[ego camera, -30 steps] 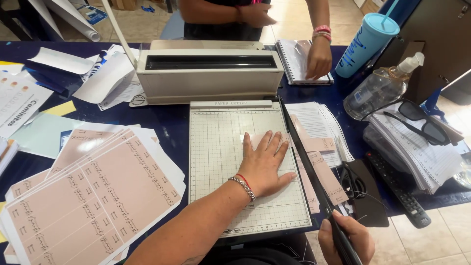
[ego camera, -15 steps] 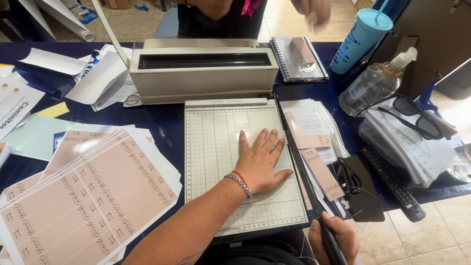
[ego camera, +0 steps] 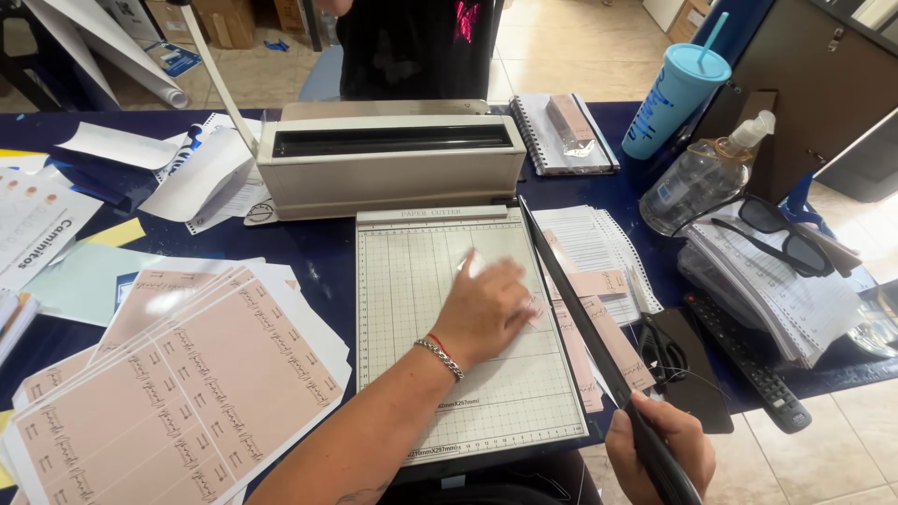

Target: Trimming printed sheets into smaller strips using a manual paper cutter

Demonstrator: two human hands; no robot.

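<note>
You press your left hand [ego camera: 486,313] flat, fingers spread, on the paper cutter [ego camera: 463,327] at frame centre, while your right hand [ego camera: 659,449] (lower right) grips the raised blade handle [ego camera: 599,351], ready for cutting.

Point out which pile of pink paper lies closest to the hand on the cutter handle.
The cut pink strips beside the cutter's right edge, just above the right hand. The other pile, the uncut pink sheets, lies far left of the paper cutter.
</note>
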